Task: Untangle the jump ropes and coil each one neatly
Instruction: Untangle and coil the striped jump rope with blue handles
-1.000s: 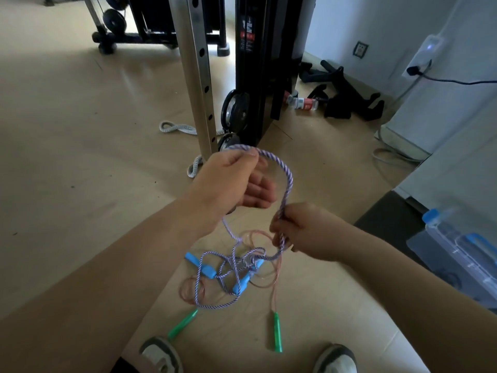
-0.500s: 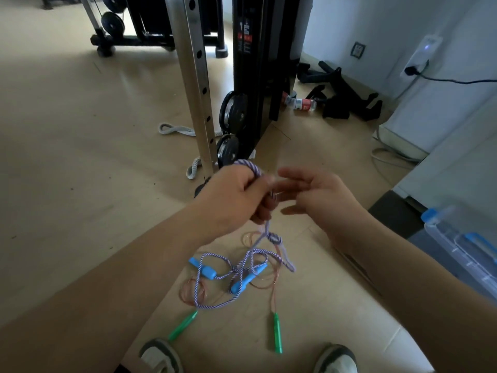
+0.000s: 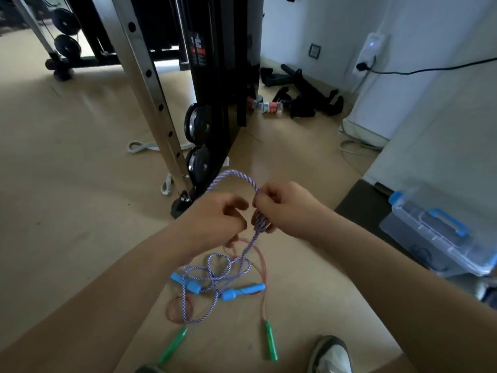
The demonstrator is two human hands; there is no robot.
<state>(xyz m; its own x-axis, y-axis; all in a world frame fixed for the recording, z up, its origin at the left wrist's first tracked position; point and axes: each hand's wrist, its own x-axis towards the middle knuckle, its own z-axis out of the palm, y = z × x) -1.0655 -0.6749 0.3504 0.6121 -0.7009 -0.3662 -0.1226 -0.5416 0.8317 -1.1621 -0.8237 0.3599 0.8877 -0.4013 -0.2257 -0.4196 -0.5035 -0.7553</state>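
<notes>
A purple-and-white braided jump rope (image 3: 233,175) arches between my two hands, then drops to a tangle on the floor beside its two blue handles (image 3: 242,292). My left hand (image 3: 215,219) grips one side of the loop with curled fingers. My right hand (image 3: 285,208) pinches the other side, where several turns of the rope are bunched under its fingers. A thin pink jump rope (image 3: 265,278) with two green handles (image 3: 271,340) lies on the floor, running under and through the purple tangle.
A steel rack post (image 3: 150,84) and a black weight machine (image 3: 223,76) stand just beyond my hands. A clear plastic box with blue latches (image 3: 435,238) sits at the right. My shoe (image 3: 332,355) is beside a green handle. Black gear and a bottle lie by the wall.
My right hand, open-fingered beside the left half a second ago, now pinches the rope. A new loop stands up between the hands, and the tangle's strands have shifted.
</notes>
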